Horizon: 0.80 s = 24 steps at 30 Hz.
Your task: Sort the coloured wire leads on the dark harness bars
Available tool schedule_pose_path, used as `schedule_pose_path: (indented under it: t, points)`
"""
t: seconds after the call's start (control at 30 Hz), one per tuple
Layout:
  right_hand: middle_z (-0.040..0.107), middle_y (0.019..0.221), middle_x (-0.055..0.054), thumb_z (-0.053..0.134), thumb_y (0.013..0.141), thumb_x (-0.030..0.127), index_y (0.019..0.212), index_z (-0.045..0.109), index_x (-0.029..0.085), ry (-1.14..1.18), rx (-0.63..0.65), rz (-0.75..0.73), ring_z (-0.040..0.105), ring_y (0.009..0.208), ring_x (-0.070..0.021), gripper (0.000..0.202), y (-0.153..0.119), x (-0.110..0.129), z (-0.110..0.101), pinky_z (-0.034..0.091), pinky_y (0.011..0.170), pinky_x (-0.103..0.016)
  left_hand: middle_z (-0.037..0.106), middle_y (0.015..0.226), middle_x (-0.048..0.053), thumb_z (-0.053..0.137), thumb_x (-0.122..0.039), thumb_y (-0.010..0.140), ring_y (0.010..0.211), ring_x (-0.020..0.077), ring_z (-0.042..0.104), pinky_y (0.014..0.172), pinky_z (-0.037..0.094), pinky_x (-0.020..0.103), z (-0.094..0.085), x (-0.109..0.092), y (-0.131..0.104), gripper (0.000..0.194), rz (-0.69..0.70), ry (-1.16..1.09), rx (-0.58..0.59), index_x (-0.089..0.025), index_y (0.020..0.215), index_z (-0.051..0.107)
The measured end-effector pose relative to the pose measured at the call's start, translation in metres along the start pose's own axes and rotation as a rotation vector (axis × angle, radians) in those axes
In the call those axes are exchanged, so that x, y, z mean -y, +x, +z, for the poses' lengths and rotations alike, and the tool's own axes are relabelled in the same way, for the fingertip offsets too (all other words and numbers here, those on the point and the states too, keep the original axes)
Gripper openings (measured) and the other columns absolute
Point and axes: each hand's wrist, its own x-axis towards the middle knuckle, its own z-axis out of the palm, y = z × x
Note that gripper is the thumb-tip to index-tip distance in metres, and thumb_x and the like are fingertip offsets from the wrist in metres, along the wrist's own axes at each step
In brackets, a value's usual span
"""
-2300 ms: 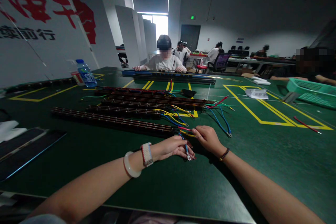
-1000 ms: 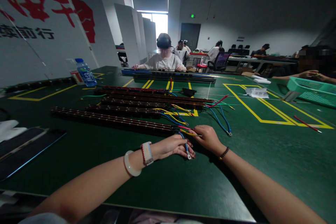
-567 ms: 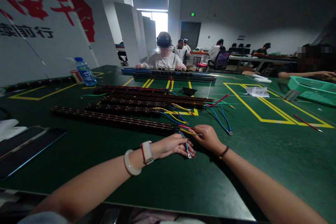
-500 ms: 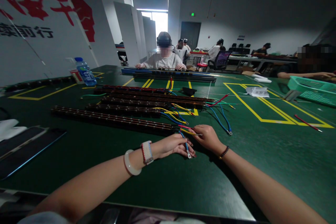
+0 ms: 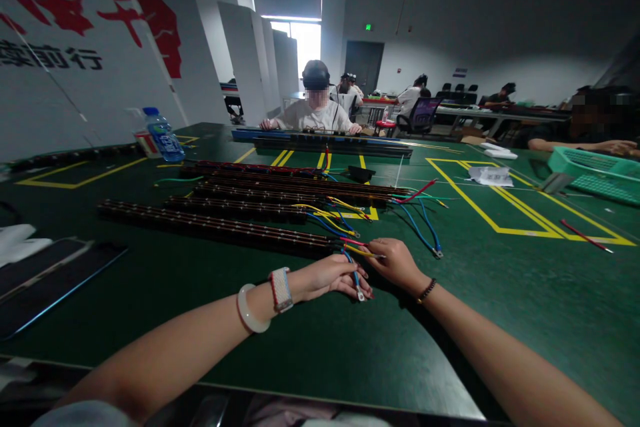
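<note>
The nearest long black bar point(image 5: 215, 223), with thin copper-coloured strips along its top, lies on the green table point(image 5: 310, 340). Coloured wires come out of its right end. My left hand point(image 5: 333, 278) is closed on the blue wire point(image 5: 355, 274), whose metal ring end points toward me. Just right of it, my right hand point(image 5: 393, 259) curls around the yellow wire point(image 5: 364, 253); a pink-red wire point(image 5: 353, 241) runs in beside it. The right fingertips are partly hidden behind the hand.
Several similar bars point(image 5: 295, 193) with loose wires lie behind. A water bottle point(image 5: 164, 135) stands at the left, a dark tablet-like device point(image 5: 60, 280) lies nearer. At the right are a green basket point(image 5: 595, 170) and a red wire point(image 5: 586, 235). Across the table sits a person point(image 5: 317, 110).
Both hands and the wires stay practically in place. The person across the table has shifted slightly to the right.
</note>
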Motion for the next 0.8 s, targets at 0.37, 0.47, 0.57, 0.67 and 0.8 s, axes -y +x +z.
schedule_pose_path:
  t: [0.37, 0.47, 0.57, 0.67, 0.8]
  points:
    - [0.044, 0.059, -0.003, 0.031, 0.095, 0.051, 0.061, 0.047, 0.008, 0.099, -0.065, 0.175, 0.032, 0.056, -0.004, 0.057, 0.0, -0.001, 0.0, 0.019, 0.058, -0.019, 0.064, 0.087, 0.015, 0.054, -0.031, 0.084, 0.087, 0.0235, 0.065, 0.082, 0.047, 0.038, 0.002, -0.001, -0.001, 0.026, 0.012, -0.028, 0.007, -0.007, 0.092, 0.051]
    - [0.042, 0.058, -0.003, 0.03, 0.093, 0.056, 0.06, 0.042, 0.008, 0.212, -0.155, 0.317, 0.033, 0.056, -0.0037, 0.059, 0.001, -0.005, -0.001, 0.022, 0.057, -0.018, 0.064, 0.088, 0.016, 0.052, -0.03, 0.085, 0.088, 0.0243, 0.065, 0.084, 0.046, 0.04, 0.001, -0.001, -0.001, 0.025, 0.005, -0.025, 0.004, -0.007, 0.093, 0.051]
    - [0.044, 0.061, -0.002, 0.033, 0.091, 0.058, 0.066, 0.045, 0.009, 0.302, -0.216, 0.421, 0.036, 0.059, -0.0042, 0.057, 0.002, -0.01, -0.003, 0.025, 0.057, -0.016, 0.064, 0.088, 0.016, 0.052, -0.03, 0.085, 0.087, 0.0245, 0.065, 0.085, 0.046, 0.04, 0.001, -0.001, -0.001, 0.025, 0.0, -0.024, -0.002, -0.007, 0.093, 0.05]
    - [0.05, 0.07, -0.003, 0.036, 0.09, 0.059, 0.077, 0.052, 0.009, 0.374, -0.178, 0.451, 0.042, 0.065, -0.0054, 0.054, 0.004, -0.011, -0.004, 0.029, 0.059, -0.016, 0.064, 0.087, 0.016, 0.055, -0.031, 0.083, 0.086, 0.024, 0.065, 0.084, 0.046, 0.04, 0.001, 0.0, -0.001, 0.026, 0.005, -0.027, 0.002, -0.007, 0.093, 0.05]
    - [0.054, 0.083, -0.005, 0.04, 0.089, 0.058, 0.087, 0.059, 0.01, 0.375, -0.113, 0.38, 0.047, 0.077, -0.0076, 0.052, 0.005, -0.011, -0.005, 0.035, 0.069, -0.017, 0.064, 0.087, 0.015, 0.057, -0.034, 0.082, 0.086, 0.0237, 0.065, 0.085, 0.046, 0.041, 0.0, 0.001, -0.001, 0.029, 0.016, -0.027, 0.009, -0.008, 0.093, 0.051]
